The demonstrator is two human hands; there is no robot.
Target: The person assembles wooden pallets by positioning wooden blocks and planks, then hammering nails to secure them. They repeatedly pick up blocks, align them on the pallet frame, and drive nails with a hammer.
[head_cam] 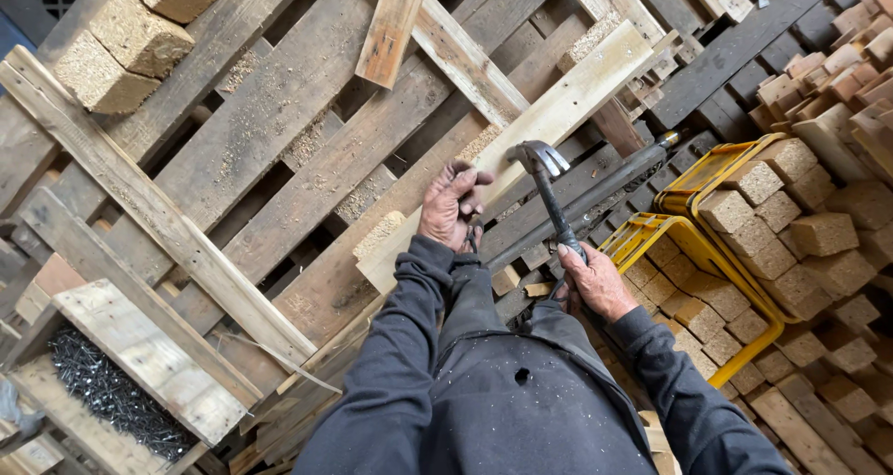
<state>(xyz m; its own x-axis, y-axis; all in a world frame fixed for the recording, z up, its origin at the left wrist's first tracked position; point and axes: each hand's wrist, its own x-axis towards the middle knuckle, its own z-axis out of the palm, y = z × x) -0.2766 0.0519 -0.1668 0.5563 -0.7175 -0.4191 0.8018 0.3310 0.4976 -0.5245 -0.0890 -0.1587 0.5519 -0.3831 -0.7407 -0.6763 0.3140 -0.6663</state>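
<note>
Looking down at center frame, I see my right hand [595,284] closed tight round the handle of a hammer [549,182], its steel head raised just above a pale plank [558,112]. My left hand [453,205] rests on that same plank just left of the hammer head, fingers curled together, thumb and fingertips pinched; I cannot tell if a nail sits between them. The plank runs diagonally from lower center to upper right, lying across a weathered pallet [279,131] that fills the upper left and middle of the frame. A dark metal bar [595,191] lies alongside the plank, just under the hammer. Right of my right hand stand two yellow crates [693,238] full of wood blocks [744,252], with more blocks piled at the right edge. Three chipboard blocks [126,38] sit upper left. Lower left holds an open box [139,363] with a heap of dark nails [112,396]. Dark sleeves cover both arms, bottom center.
</note>
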